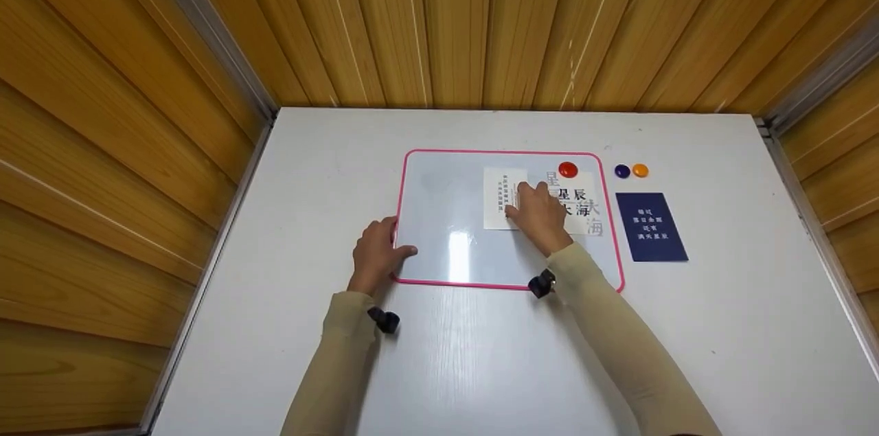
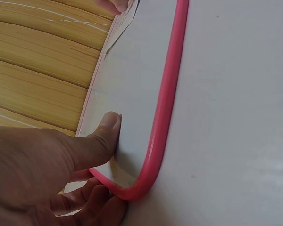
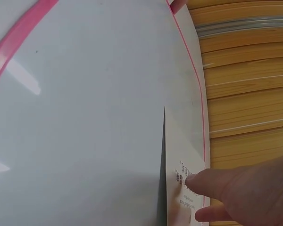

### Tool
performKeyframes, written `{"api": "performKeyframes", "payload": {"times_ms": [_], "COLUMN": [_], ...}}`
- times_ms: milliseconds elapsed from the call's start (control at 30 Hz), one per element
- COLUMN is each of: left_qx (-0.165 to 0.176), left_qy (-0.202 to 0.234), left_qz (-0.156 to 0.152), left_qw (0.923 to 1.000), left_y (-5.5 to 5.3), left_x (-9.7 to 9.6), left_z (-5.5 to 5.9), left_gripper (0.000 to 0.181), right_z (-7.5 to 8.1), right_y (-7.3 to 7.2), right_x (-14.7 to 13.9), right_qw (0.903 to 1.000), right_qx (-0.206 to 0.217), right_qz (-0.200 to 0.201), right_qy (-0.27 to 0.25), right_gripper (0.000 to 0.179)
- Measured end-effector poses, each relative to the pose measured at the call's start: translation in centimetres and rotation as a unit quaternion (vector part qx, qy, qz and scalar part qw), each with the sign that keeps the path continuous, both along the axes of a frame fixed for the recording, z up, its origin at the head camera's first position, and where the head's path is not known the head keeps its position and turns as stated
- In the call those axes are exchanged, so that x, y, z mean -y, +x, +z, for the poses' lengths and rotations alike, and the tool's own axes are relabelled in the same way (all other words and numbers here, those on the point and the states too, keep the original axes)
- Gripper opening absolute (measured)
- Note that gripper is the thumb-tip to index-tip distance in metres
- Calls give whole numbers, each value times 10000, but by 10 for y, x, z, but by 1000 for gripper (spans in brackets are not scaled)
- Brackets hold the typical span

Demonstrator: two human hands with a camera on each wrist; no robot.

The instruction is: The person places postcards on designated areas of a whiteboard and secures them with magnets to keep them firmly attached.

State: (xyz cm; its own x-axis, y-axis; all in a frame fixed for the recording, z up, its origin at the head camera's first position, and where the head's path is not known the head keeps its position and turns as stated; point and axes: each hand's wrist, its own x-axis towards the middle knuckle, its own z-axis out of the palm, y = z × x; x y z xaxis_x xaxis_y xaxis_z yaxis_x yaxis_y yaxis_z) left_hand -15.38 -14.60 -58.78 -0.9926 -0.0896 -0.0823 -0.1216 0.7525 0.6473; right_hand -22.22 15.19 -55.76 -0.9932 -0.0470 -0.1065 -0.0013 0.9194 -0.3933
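Observation:
My left hand [image 1: 375, 252] grips the left edge of a whiteboard [image 1: 439, 196] with a pink rim. Its thumb lies on the board's face, with the fingers around the rim near a corner in the left wrist view. My right hand [image 1: 541, 213] touches a white card [image 1: 496, 199] with small printed text on the board. In the right wrist view, the thumb meets the printed face and the card's near edge stands slightly off the board. Beside it lies a white card with large characters [image 1: 582, 209], partly covered by the hand. A red round magnet [image 1: 568, 169] sits at its top.
Right of the board, a dark blue card [image 1: 651, 226] with white characters lies on the white table [image 1: 275, 230]. Above it are a dark purple round magnet [image 1: 622, 171] and an orange one [image 1: 640, 170]. Wood-look panels [image 1: 453, 24] enclose the table's back and sides.

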Motion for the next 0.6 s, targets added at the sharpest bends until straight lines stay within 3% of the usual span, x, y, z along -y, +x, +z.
{"api": "performKeyframes", "payload": {"times_ms": [267, 600], "left_qx": [-40, 11], "left_qy": [-4, -12], "left_qz": [-30, 1], "left_qw": [10000, 10000], "left_y": [0, -1], "left_x": [0, -1], "left_z": [3, 3], "left_gripper": [70, 69], "right_z": [3, 6], "right_y": [0, -4], "right_x": [-2, -5], "right_qw": [9997, 9993], "right_qx": [-256, -371], "right_qz": [43, -76], "right_qy": [-48, 33], "right_gripper": [39, 46]}}
